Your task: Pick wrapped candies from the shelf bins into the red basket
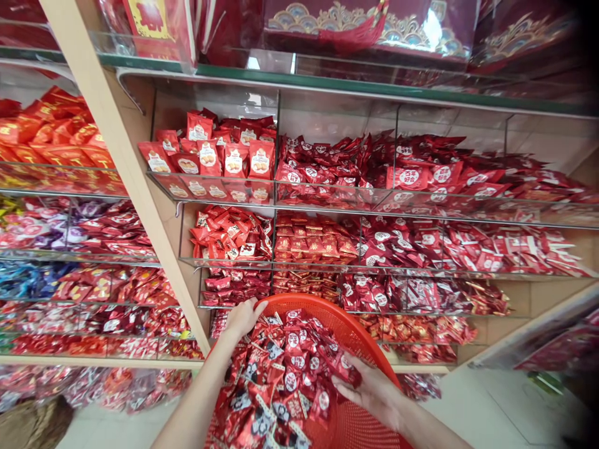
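Observation:
A red plastic basket (pixel 369 330) with perforated walls stands below me, heaped with small wrapped candies (pixel 281 374). Most wrappers are red with white round labels; others show black-and-white pictures. At the basket's far left rim, my left hand (pixel 241 319) is closed on the edge, its thumb lying along the top and its other fingers partly hidden. My right hand (pixel 369 386) is inside the basket on the right, its fingers and thumb around some red candy packets (pixel 344 369). Bare red mesh shows below that hand.
Tiered shelves with clear dividers and glass fronts rise ahead, filled with red packets (pixel 407 178). A wooden upright (pixel 126 168) separates them from more candy bins on the left. Gift boxes (pixel 365 31) sit on the glass shelf (pixel 327 81) above. A brown woven object (pixel 32 424) is at lower left.

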Available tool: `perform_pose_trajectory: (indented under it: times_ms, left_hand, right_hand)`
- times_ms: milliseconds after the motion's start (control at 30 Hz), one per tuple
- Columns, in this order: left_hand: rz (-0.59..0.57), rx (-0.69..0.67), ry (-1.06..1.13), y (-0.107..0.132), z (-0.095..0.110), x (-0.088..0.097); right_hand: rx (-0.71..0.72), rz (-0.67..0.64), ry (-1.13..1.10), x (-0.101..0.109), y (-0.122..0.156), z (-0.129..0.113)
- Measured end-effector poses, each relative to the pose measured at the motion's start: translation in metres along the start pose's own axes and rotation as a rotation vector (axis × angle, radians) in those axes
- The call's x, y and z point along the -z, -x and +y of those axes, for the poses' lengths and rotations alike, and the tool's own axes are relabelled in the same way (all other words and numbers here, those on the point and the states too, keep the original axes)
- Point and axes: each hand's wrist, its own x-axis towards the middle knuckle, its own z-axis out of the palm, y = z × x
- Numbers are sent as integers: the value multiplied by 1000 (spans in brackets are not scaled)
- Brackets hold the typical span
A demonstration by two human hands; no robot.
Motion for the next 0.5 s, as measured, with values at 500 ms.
perform_pose_trajectory:
  times_ms: [500]
  left_hand:
    - [-11,1,6,-1,-2,-2]
  right_hand:
    - [104,-20,13,-16,-20,1]
